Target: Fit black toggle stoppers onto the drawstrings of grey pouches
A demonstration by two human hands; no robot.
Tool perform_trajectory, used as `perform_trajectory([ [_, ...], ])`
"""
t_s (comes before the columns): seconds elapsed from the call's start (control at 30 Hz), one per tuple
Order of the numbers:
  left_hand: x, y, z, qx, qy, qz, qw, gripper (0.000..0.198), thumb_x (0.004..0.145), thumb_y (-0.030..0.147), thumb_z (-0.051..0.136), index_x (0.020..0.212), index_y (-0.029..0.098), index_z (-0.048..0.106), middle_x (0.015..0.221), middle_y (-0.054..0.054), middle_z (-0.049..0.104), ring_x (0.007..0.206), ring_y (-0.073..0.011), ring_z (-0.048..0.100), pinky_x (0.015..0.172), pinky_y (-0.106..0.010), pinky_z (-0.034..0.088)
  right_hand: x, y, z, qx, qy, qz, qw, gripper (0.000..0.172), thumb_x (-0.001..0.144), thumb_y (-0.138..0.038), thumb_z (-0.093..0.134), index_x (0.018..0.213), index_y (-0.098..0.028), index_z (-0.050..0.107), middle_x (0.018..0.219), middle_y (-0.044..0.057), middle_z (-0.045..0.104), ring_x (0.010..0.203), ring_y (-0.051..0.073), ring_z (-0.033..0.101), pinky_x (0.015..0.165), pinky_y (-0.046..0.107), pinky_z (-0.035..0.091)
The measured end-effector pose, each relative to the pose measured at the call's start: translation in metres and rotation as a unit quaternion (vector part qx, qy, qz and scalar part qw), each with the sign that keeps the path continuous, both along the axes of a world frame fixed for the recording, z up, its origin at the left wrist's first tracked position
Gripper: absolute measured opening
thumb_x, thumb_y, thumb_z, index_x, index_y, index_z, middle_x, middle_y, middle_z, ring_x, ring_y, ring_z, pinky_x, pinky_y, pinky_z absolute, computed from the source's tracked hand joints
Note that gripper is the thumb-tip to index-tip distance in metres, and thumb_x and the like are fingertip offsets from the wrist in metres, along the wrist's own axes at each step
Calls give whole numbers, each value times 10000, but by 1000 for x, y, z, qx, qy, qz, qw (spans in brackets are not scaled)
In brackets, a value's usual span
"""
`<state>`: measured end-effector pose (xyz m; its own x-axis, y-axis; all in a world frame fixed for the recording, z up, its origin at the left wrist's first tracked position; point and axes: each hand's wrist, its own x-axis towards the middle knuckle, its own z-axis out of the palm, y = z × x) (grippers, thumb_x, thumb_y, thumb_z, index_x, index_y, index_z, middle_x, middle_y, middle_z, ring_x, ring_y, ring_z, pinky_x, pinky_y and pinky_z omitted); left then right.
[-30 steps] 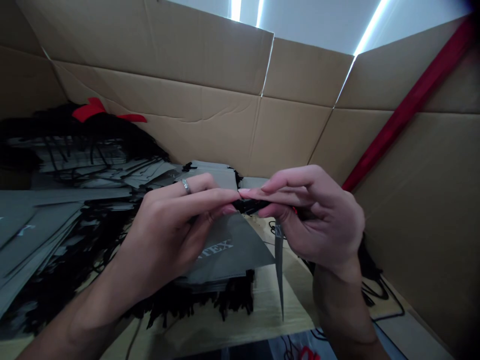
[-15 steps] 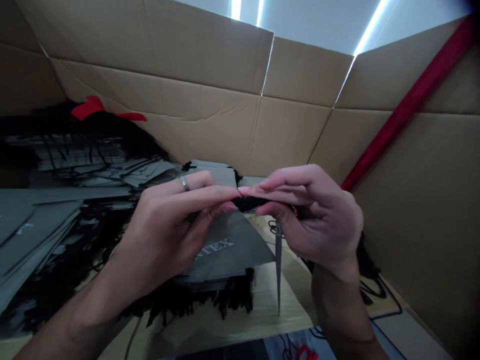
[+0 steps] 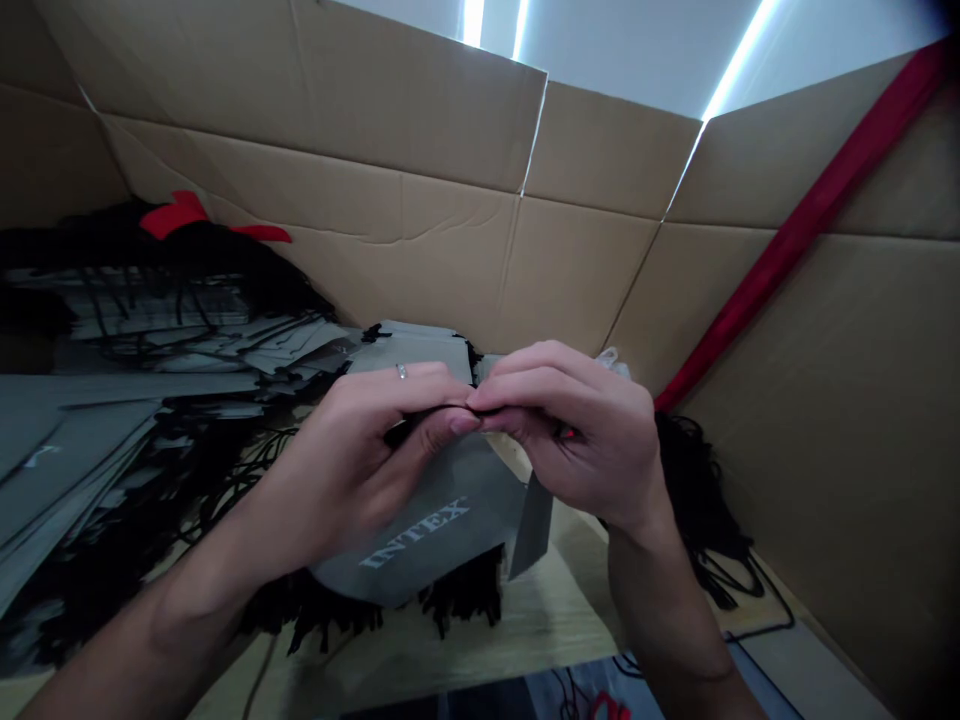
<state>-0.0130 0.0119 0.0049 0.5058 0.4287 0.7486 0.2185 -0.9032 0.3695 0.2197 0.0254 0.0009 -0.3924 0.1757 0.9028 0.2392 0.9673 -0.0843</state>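
Observation:
My left hand point(image 3: 375, 440), with a ring on one finger, is closed, its thumb and fingers pinching a thin black strip point(image 3: 491, 410). My right hand point(image 3: 574, 430) pinches the same strip, its fingertips touching those of the left. A small red bit point(image 3: 568, 433) shows at the right palm. Below the hands is a grey fabric pouch point(image 3: 450, 500) printed INTEX; whether it joins the strip is hidden by my fingers. A narrow grey piece point(image 3: 531, 530) hangs under my right hand.
Piles of grey pouches point(image 3: 82, 430) with black cords lie at the left, a red piece point(image 3: 180, 215) on top. Black cords point(image 3: 701, 500) lie at the right. Cardboard walls point(image 3: 420, 220) enclose the table point(image 3: 555, 610). A red strip point(image 3: 810, 220) runs down the right wall.
My hands have come closer together, the right one moving left. The INTEX print now shows in full, and the hanging grey piece has turned its face more towards me.

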Motion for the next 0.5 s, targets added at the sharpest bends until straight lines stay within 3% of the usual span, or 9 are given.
perform_trajectory([
  [0.1, 0, 0, -1, 0, 4, 7, 1000, 142, 1150, 171, 684, 1071, 199, 798, 895, 23, 751, 756, -116, 647, 690, -233, 507, 2, -1, 1, -32, -20, -7, 999, 79, 1096, -144, 780, 1081, -212, 819, 1066, 61, 833, 960, 169, 806, 861, 269, 685],
  [0.27, 3, 1, -3, 40, 8, 33, 999, 211, 1128, 116, 657, 954, 192, 750, 799, 38, 695, 682, -100, 593, 620, -228, 449, 2, -3, 1, -53, -42, 44, 997, 158, 1077, -91, 746, 1108, -233, 807, 1027, 40, 841, 951, 194, 795, 846, 333, 679],
  [0.5, 2, -1, -3, 87, 11, 26, 996, 235, 1112, 64, 618, 952, 200, 723, 774, 46, 627, 626, -90, 540, 572, -232, 416, 4, -4, -1, -103, -18, 68, 992, 174, 959, -92, 879, 1065, -203, 797, 1029, 37, 852, 884, 193, 781, 820, 345, 664],
])
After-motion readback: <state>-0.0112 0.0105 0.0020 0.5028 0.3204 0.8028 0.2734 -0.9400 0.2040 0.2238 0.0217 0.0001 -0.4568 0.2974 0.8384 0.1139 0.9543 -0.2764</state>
